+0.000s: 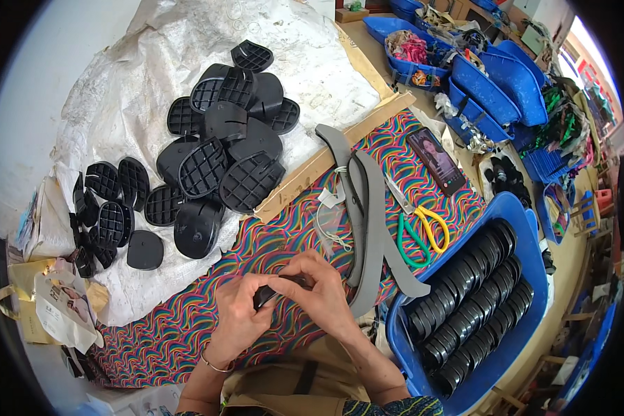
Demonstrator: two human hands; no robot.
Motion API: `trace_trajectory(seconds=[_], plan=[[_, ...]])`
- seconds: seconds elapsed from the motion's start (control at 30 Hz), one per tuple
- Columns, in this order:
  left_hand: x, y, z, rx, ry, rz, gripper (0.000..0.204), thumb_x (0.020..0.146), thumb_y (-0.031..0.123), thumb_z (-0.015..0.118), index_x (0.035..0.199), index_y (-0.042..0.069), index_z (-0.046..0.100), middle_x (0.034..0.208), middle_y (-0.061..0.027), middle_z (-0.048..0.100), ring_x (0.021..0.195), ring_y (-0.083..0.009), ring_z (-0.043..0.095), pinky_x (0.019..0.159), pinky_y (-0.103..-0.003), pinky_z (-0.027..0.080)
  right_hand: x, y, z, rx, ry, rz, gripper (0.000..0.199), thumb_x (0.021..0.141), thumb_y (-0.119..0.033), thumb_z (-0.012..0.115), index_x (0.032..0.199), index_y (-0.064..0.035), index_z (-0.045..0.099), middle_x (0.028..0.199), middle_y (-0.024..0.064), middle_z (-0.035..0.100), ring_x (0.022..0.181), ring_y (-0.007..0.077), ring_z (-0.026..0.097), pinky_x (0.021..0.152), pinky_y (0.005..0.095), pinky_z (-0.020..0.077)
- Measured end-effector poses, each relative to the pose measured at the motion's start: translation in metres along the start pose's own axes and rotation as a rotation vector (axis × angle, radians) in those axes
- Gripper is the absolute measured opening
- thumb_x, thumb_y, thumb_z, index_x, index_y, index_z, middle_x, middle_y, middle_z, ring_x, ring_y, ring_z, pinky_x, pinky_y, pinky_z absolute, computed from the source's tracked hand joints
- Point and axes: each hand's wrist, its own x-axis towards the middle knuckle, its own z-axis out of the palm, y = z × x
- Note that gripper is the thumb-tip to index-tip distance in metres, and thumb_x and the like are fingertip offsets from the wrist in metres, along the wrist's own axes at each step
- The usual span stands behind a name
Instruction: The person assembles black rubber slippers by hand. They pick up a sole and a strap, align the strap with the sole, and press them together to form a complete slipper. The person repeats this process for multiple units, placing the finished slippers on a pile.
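Note:
Close in front of me, my left hand [240, 310] and my right hand [324, 290] pinch a small black shoe heel [262, 298] between them. Fingers cover most of it, so its full shape is hidden. Beyond my hands, loose black heels [253, 182] lie heaped on a white sheet [139, 76]; some show a gridded hollow side, others a smooth face. A single smooth heel [145, 249] rests left of the heap. Long grey curved strips [371, 229] lie just beyond my right hand.
Scissors [423, 218] with green and yellow handles and a phone [437, 161] lie on the patterned cloth [166, 340]. A blue tub [397, 340] at the right holds rows of stacked black heels. A wooden edge [326, 158] borders the sheet. More blue tubs [489, 80] stand farther back.

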Motion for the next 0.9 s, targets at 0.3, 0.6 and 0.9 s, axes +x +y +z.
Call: trace_trajectory(seconds=[0.3,0.6,0.9], plan=[[-0.002,-0.002,0.002,-0.021,0.055,0.043,0.033,0.071,-0.004,0.078,0.101,0.002,0.065,0.077,-0.0123,0.068,0.064,-0.0271,0.065,0.056,-0.035,0.048,-0.008,0.011,-0.007,0.304,-0.006,0.109,0.016,0.092,-0.013,0.070,0.097,0.0011,0.074,0.096,0.0058,0.065,0.081,0.0090,0.058,0.069,0.0243,0.0469],[-0.011,-0.007,0.003,-0.215,0.093,-0.194,0.027,0.076,-0.004,0.079,0.101,0.001,0.069,0.085,-0.0115,0.071,0.070,-0.0191,0.066,0.062,-0.030,0.049,-0.016,-0.009,-0.017,-0.325,0.064,-0.285,0.032,0.091,-0.010,0.068,0.118,0.0043,0.061,0.107,0.0187,0.066,0.085,0.0256,0.067,0.070,0.0317,0.0544],[-0.007,-0.002,0.003,-0.141,0.062,-0.130,0.026,0.077,-0.003,0.079,0.101,0.001,0.070,0.084,-0.0098,0.071,0.071,-0.0166,0.064,0.064,-0.029,0.049,-0.016,-0.003,-0.030,-1.045,-0.118,-0.643,0.013,0.079,-0.012,0.066,0.086,-0.0034,0.059,0.077,0.0082,0.051,0.068,0.0228,0.057,0.061,0.0356,0.0508]])
